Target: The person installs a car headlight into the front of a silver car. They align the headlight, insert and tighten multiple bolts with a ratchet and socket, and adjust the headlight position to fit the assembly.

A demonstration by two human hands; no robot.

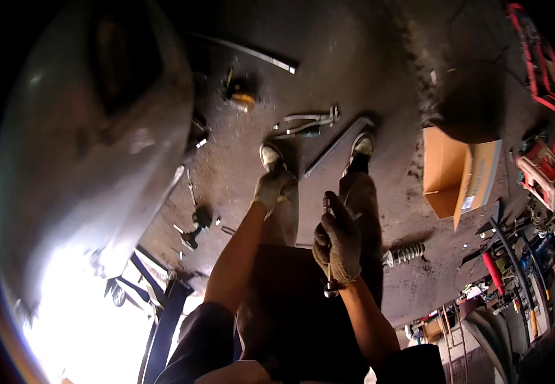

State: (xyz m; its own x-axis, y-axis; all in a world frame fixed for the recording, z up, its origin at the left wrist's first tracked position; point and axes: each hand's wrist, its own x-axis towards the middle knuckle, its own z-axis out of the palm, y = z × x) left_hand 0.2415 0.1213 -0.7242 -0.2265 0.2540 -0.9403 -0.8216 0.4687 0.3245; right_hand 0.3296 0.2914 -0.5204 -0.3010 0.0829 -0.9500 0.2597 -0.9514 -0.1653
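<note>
My right hand, in a dark knit glove, is closed around a metal tool that looks like a ratchet wrench. Its round shiny head sticks out below the wrist side of my fist, and a short cylindrical end shows above the fingers. My left hand, in a pale glove, hangs low in front of my left leg. Its fingers are blurred, and I see nothing clearly held there. Near my shoes on the floor lie a metal suspension arm and a long dark bar.
A vehicle body fills the left side. A green power tool and a yellow-black tool lie beside it. Right of my legs are a coil-spring shock absorber, an open cardboard box, red equipment and cluttered parts.
</note>
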